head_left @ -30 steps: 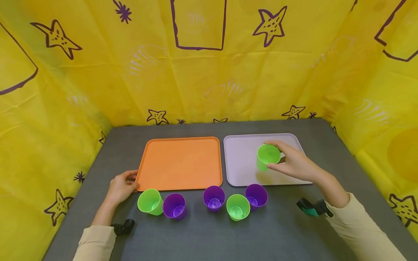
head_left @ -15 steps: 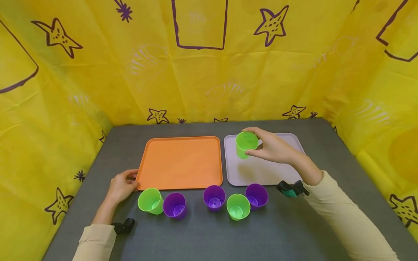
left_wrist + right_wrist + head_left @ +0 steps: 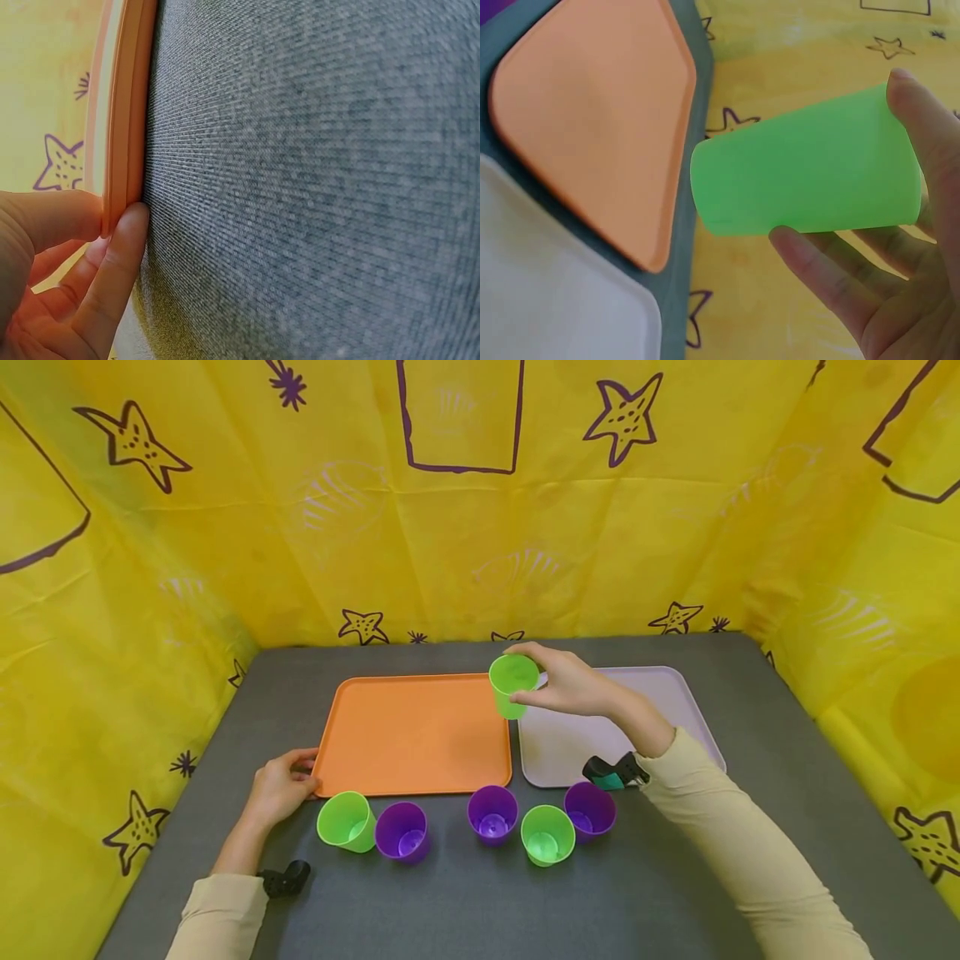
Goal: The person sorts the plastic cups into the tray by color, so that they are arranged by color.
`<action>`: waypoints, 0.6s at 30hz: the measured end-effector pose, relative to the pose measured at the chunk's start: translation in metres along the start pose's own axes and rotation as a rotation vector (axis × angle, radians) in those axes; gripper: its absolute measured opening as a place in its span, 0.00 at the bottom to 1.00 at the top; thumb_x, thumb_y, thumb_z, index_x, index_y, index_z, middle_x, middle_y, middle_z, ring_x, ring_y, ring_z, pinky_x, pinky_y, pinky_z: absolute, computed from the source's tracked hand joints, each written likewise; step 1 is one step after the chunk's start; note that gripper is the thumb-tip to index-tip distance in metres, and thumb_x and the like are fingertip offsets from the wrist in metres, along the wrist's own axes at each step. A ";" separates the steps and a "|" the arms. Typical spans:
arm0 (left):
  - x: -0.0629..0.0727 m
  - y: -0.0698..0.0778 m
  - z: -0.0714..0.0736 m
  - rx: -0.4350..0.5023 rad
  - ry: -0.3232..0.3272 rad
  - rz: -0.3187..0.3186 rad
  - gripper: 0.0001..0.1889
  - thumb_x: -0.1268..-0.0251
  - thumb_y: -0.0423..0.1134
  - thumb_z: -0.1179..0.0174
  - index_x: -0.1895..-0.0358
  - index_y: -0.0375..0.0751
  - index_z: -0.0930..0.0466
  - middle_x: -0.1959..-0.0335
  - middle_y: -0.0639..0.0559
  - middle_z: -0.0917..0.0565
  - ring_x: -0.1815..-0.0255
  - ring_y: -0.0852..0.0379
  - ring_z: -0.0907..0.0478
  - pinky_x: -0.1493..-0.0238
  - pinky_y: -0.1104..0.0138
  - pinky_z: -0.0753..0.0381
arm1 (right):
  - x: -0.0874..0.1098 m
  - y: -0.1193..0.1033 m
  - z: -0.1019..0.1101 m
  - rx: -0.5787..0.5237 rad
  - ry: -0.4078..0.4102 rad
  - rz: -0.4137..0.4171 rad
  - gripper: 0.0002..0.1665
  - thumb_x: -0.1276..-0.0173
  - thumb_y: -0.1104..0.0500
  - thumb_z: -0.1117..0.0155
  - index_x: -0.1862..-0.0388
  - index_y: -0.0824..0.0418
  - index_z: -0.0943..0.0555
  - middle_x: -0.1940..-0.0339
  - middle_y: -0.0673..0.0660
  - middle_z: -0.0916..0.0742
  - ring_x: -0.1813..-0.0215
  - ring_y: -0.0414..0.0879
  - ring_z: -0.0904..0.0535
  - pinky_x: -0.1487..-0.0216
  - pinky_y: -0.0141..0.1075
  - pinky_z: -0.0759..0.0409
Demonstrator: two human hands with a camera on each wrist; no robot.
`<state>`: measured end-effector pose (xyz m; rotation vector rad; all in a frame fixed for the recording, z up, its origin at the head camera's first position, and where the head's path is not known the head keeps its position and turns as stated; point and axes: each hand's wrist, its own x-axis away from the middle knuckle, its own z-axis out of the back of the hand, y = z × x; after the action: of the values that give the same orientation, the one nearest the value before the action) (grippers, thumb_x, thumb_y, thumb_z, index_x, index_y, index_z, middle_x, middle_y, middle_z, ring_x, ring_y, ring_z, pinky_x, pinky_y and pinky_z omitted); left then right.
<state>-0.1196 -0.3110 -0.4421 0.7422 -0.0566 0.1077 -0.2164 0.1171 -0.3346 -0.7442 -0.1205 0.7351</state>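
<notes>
My right hand holds a green plastic cup upright in the air, over the gap between the two trays. In the right wrist view the thumb lies at the wide rim of the green cup and the fingers along its opposite side. My left hand pinches the near left corner of the orange tray. The left wrist view shows the thumb on the edge of the orange tray and a fingertip under it, by the grey tabletop. To the right lies a pale lilac tray, partly behind my right forearm.
In front of the trays stand a green cup and a purple cup at left. Further right, a purple cup, a green cup and another purple cup stand close together. Yellow patterned cloth surrounds the grey table.
My right hand has carried the green cup left and slightly away, from above the lilac tray to the orange tray's right edge. The left hand has stayed at the orange tray's corner.
</notes>
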 end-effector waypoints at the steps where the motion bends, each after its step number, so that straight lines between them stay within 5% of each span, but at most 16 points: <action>1: 0.000 0.000 0.000 0.000 0.000 -0.001 0.26 0.48 0.28 0.40 0.42 0.26 0.31 0.57 0.33 0.22 0.63 0.47 0.19 0.75 0.70 0.19 | -0.004 -0.001 -0.002 0.001 -0.006 -0.006 0.37 0.44 0.53 0.31 0.37 0.57 0.34 0.55 0.54 0.20 0.56 0.46 0.22 0.62 0.32 0.19; 10: -0.002 -0.002 0.000 0.014 -0.008 -0.005 0.26 0.47 0.28 0.41 0.42 0.26 0.31 0.56 0.33 0.22 0.63 0.48 0.19 0.75 0.71 0.19 | -0.035 -0.010 -0.030 0.033 -0.067 -0.020 0.39 0.42 0.47 0.34 0.35 0.59 0.35 0.54 0.53 0.20 0.62 0.44 0.23 0.62 0.33 0.22; 18: -0.002 -0.004 0.000 0.025 0.002 -0.010 0.25 0.47 0.28 0.41 0.42 0.27 0.30 0.56 0.33 0.22 0.63 0.47 0.19 0.76 0.71 0.19 | -0.060 -0.012 -0.055 0.000 -0.097 -0.031 0.39 0.41 0.46 0.35 0.35 0.58 0.36 0.53 0.54 0.19 0.56 0.45 0.22 0.57 0.34 0.23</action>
<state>-0.1214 -0.3147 -0.4450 0.7674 -0.0496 0.0998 -0.2355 0.0405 -0.3589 -0.7055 -0.2199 0.7418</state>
